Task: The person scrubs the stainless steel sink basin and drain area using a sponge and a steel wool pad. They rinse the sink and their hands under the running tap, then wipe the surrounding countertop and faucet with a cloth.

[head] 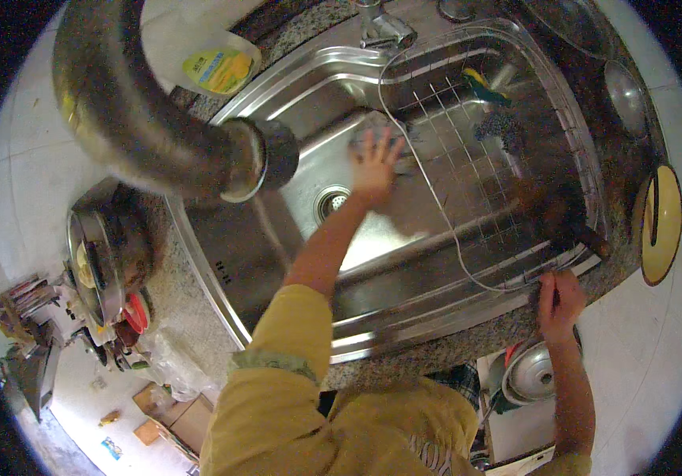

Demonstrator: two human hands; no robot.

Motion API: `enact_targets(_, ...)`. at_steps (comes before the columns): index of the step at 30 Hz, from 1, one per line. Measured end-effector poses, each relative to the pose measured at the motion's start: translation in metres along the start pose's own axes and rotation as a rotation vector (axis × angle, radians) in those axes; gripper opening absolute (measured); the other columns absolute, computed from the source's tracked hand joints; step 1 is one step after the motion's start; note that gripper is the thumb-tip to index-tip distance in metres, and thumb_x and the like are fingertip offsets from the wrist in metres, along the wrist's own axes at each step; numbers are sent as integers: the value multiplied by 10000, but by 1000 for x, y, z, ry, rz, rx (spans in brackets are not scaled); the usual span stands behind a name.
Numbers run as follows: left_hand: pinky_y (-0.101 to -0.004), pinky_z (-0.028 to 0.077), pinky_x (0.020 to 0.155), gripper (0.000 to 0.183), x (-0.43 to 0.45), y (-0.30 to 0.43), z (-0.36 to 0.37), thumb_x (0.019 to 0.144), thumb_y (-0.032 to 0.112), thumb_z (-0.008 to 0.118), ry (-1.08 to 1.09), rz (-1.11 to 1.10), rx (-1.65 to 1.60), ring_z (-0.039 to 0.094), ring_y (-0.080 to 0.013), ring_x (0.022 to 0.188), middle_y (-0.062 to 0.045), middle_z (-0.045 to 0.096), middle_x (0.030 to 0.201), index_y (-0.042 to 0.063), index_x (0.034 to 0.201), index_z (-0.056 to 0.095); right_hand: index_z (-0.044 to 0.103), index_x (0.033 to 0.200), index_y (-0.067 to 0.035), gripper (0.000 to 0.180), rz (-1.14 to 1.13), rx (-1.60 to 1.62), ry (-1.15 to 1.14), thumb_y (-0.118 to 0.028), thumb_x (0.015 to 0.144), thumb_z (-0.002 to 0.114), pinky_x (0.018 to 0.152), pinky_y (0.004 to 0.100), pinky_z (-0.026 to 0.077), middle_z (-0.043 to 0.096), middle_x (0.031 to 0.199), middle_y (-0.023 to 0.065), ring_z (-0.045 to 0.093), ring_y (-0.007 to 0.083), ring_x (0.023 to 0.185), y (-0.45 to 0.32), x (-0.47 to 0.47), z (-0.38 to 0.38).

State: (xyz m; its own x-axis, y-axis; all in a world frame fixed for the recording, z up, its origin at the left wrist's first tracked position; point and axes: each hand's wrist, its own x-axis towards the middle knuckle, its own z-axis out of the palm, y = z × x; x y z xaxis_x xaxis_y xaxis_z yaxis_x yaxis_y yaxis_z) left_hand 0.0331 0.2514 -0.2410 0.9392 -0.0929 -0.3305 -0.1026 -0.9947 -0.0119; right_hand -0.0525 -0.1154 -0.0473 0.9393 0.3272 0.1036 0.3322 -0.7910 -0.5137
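My left hand (375, 169) is spread over the stainless steel sink basin (317, 160), above the drain strainer (336, 201). Its fingers reach a greyish cloth-like thing (376, 122), blurred; I cannot tell whether they press on it. My right hand (561, 300) is curled at the sink's front right edge, beside the corner of a wire rack (454, 229) that spans the right part of the basin. A small dark thing shows at its fingers, and its grip is unclear. On the rack's far side are a yellow and green sponge (485, 85) and a dark mesh scourer (497, 128).
The faucet (385, 30) stands at the back rim. A yellow-labelled bottle (220, 65) is behind the sink. A large curved pipe (138, 131) hangs at upper left. Left are a lidded pot (97, 262) and a red item (136, 313); right, a yellow oval lid (662, 225).
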Motion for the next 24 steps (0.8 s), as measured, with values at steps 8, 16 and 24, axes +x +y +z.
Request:
enact_targets(8,-581,62,1098,823,-195,-135,130,815,211,535,127,-678,-362,72,-472,1366,-280,30,1494,132,1482,58,587,782,-32,81,-52,65,59,-95,829,606,528,407,439,593,703,126,557,303,579,-3,11,4)
enact_targets(16,-508,234,1102,546,-87,-130,81,898,161,472,187,58,-45,245,-394,1351,-213,284,1448,103,1413,299,590,744,-44,120,41,63,30,-111,843,597,520,392,434,565,667,117,530,285,554,-14,14,1)
enact_targets(24,-365,366,1054,468,13,-148,-154,895,143,426,-129,433,-446,408,-255,1279,-128,398,1401,113,1362,397,590,799,-28,124,-51,-30,74,-82,894,531,554,347,417,554,717,112,535,267,611,-3,5,3)
